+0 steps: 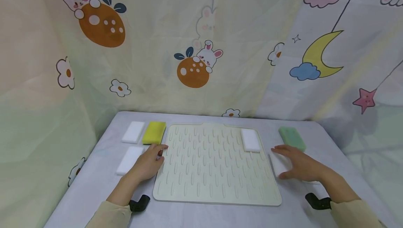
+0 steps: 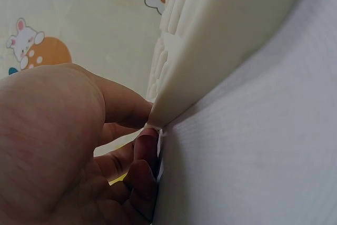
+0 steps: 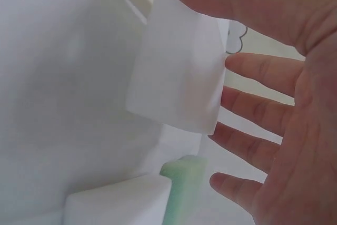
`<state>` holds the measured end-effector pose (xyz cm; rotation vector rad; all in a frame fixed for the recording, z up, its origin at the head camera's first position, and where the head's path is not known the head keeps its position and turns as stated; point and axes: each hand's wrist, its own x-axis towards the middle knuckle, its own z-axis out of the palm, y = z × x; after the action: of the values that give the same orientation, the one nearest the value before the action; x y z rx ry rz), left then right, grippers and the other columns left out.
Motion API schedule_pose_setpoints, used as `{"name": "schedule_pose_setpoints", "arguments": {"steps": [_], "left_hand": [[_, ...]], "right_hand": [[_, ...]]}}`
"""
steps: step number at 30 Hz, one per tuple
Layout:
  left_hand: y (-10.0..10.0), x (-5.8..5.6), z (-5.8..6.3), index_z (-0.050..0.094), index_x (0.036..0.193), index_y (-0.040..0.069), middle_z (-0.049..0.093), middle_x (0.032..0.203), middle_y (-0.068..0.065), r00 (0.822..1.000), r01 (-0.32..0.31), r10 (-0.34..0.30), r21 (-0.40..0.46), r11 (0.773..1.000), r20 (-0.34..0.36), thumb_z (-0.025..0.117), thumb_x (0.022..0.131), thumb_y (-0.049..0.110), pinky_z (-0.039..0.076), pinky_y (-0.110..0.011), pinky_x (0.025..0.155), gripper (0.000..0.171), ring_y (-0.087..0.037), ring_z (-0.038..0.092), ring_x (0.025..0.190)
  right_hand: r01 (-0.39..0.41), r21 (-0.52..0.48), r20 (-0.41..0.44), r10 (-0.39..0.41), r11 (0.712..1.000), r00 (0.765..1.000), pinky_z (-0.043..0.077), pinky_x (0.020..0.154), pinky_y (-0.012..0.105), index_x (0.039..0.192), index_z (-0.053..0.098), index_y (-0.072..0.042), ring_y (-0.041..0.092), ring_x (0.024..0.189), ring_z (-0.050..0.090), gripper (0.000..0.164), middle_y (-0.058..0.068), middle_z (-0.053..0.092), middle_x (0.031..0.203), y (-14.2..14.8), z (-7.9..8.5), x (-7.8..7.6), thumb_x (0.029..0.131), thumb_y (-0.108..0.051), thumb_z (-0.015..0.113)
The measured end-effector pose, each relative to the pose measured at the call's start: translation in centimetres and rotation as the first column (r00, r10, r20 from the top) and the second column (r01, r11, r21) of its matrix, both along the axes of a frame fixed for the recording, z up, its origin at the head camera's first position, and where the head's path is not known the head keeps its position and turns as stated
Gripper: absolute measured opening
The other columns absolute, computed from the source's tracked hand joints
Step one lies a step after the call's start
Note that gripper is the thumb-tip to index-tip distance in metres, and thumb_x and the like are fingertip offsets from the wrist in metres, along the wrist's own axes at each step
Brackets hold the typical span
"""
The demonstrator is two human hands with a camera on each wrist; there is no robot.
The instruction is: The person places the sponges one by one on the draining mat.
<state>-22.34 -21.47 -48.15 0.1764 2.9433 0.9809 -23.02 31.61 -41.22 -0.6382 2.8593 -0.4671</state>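
A cream ridged mat [image 1: 214, 165] lies in the middle of the table. My left hand [image 1: 146, 163] pinches its left edge; in the left wrist view the thumb [image 2: 124, 101] is on the upper side, with curled fingertips at the rim. Just right of the mat, my right hand [image 1: 299, 165] holds a white sponge block [image 3: 176, 67] tilted on edge, thumb on one side and fingertips on the other. On the mat's upper right corner lies another white block [image 1: 251, 140]. Behind the right hand is a green sponge [image 1: 292, 138].
A second white block [image 3: 118, 201] lies near the right hand, mostly hidden by it in the head view. Left of the mat are a yellow sponge [image 1: 154, 132], a white block [image 1: 133, 132] behind and another white block [image 1: 129, 160] beside the left hand. A printed curtain [image 1: 151, 63] hangs behind the table.
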Motion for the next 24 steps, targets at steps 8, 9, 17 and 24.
{"name": "schedule_pose_setpoints", "arguments": {"steps": [8,9,17,24], "left_hand": [[0.0,-0.1,0.1,0.059,0.143,0.009,0.052,0.105,-0.003,1.000,-0.003,0.003,-0.007,1.000,0.002,0.058,0.101,0.013,0.040,-0.031,0.074,0.042,-0.017,0.050,0.086],[0.0,-0.1,0.1,0.059,0.143,0.009,0.052,0.105,-0.003,1.000,-0.003,0.003,-0.005,1.000,0.002,0.058,0.101,0.013,0.040,-0.031,0.074,0.042,-0.018,0.050,0.086],[0.1,0.0,0.1,0.059,0.143,0.009,0.050,0.103,-0.003,1.000,-0.006,0.006,-0.003,1.000,0.007,0.058,0.101,0.012,0.037,-0.030,0.071,0.042,-0.017,0.047,0.079],[0.1,-0.2,0.0,0.058,0.144,0.010,0.049,0.103,-0.003,1.000,-0.014,0.014,-0.005,1.000,0.020,0.057,0.102,0.015,0.036,-0.029,0.069,0.042,-0.016,0.046,0.080]], "right_hand": [[-0.034,-0.020,-0.025,0.034,0.999,0.999,0.038,0.107,0.070,0.148,0.053,-0.002,0.052,0.141,0.039,0.095,0.026,0.046,0.153,-1.0,0.7,-0.8,0.073,-0.046,0.091],[-0.035,-0.022,-0.026,0.035,0.999,0.999,0.038,0.107,0.070,0.148,0.053,-0.002,0.052,0.141,0.039,0.095,0.026,0.047,0.153,-1.2,0.8,-0.8,0.073,-0.046,0.091],[-0.052,-0.006,-0.014,0.052,0.999,0.999,0.039,0.108,0.069,0.149,0.052,-0.003,0.052,0.141,0.041,0.094,0.026,0.046,0.154,-2.5,1.5,-1.1,0.075,-0.044,0.091],[-0.064,0.014,-0.018,0.064,0.998,0.998,0.039,0.108,0.068,0.150,0.052,-0.005,0.052,0.141,0.041,0.094,0.024,0.046,0.155,-3.5,1.7,-1.1,0.075,-0.046,0.090]]}}
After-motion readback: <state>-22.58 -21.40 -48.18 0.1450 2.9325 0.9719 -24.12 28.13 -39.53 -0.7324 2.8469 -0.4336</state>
